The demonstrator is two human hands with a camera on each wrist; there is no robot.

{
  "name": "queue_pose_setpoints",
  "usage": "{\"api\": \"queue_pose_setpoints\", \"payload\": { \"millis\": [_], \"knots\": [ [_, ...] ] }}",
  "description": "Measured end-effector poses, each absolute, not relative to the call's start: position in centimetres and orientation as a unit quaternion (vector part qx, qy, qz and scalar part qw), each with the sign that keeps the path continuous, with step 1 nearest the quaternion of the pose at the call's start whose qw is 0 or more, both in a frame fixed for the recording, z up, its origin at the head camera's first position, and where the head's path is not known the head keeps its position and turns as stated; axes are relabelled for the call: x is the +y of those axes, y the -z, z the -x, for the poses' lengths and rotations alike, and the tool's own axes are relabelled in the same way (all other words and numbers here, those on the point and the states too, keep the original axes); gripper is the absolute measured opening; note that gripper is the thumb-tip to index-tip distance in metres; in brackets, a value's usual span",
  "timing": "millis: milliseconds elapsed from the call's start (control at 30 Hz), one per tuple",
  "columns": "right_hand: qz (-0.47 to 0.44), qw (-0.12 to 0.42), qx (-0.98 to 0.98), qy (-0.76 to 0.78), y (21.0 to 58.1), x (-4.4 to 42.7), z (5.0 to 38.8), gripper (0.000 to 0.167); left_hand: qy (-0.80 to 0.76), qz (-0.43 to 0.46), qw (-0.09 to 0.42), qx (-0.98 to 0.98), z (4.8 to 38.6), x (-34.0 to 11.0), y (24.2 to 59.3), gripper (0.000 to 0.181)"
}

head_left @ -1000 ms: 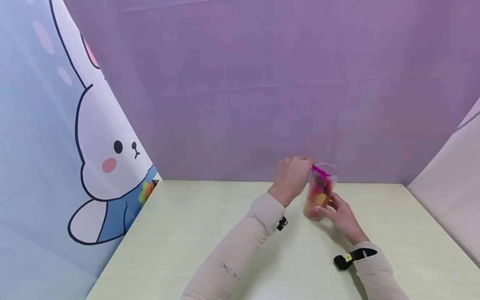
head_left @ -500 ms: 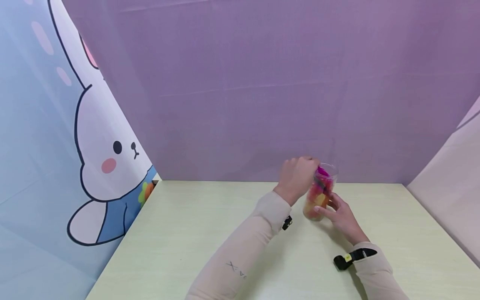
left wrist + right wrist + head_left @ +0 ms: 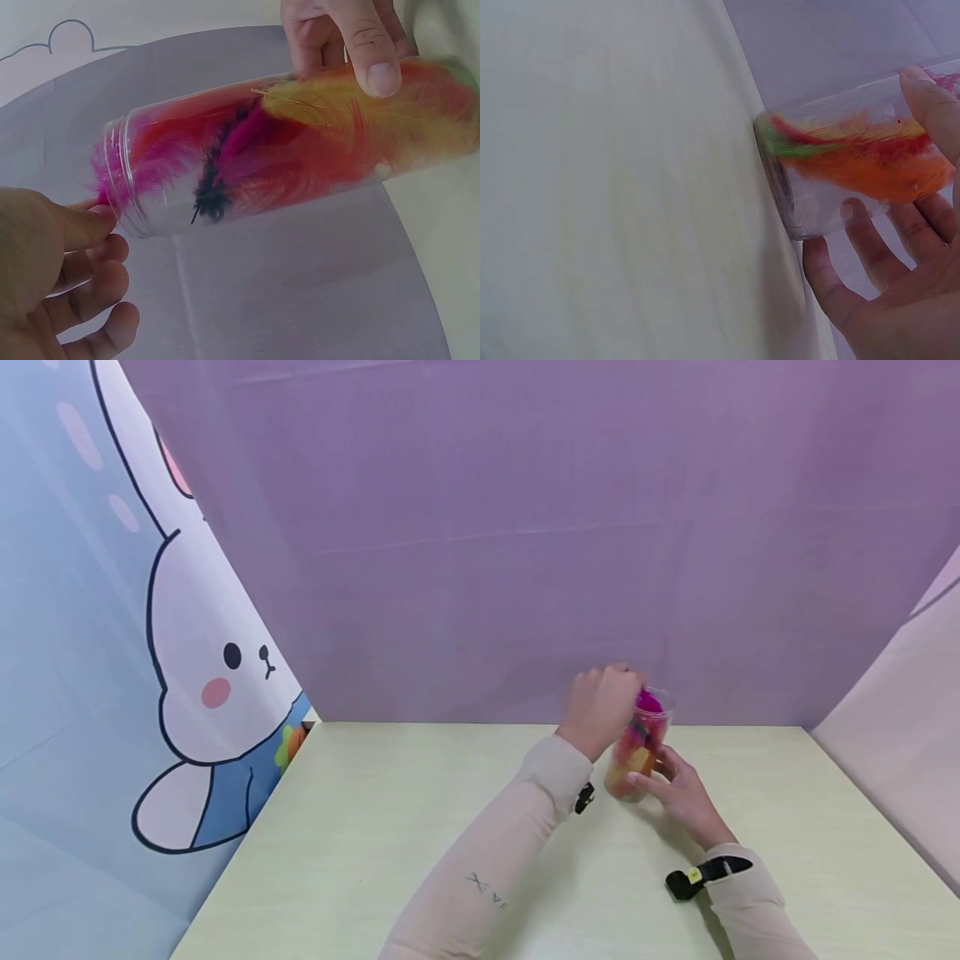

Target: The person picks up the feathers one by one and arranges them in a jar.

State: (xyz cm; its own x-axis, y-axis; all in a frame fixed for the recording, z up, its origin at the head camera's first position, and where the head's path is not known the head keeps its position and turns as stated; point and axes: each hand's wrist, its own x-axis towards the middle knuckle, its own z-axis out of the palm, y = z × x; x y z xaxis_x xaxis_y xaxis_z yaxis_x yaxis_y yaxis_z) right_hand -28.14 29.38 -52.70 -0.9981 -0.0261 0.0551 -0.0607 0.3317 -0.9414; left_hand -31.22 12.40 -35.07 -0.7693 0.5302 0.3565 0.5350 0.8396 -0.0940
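Note:
A clear jar (image 3: 637,764) stands on the table, filled with red, orange, yellow and dark feathers. My right hand (image 3: 686,793) holds it low on its side, thumb in front and fingers around the far side. At the mouth, my left hand (image 3: 603,706) pinches the quill end of a magenta feather (image 3: 161,161) between thumb and forefinger. Most of that feather lies inside the rim. In the right wrist view, green and orange feathers (image 3: 885,176) show through the wall near the jar's base. The jar has no lid on it.
The pale table (image 3: 420,827) runs back to a purple cloth backdrop (image 3: 480,543), close behind the jar. On the left hangs a blue sheet with a cartoon rabbit (image 3: 217,693). A white cloth (image 3: 900,735) borders the right side.
My left hand has shifted right, over the jar's mouth, carrying the magenta feather with it. The jar and my right hand have stayed almost still.

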Motion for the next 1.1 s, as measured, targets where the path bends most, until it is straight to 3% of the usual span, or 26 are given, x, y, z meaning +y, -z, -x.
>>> {"api": "queue_pose_setpoints", "payload": {
  "millis": [433,800,967,1100],
  "knots": [
    [-0.038,0.029,-0.819,-0.572,52.9,29.5,28.1,0.083,0.029,0.273,0.162,-0.948,31.6,13.0,35.0,0.022],
    [-0.037,0.029,-0.822,-0.567,53.0,29.6,28.2,0.086,0.107,0.22,0.086,-0.966,32.0,13.4,33.9,0.02],
    [-0.035,0.027,-0.822,-0.567,53.0,29.5,28.2,0.085,0.155,0.228,0.059,-0.959,32.2,12.7,34.3,0.029],
    [-0.036,0.03,-0.821,-0.568,53.0,29.4,28.2,0.084,0.185,0.247,0.067,-0.949,32.4,12.0,34.7,0.028]
  ]
}}
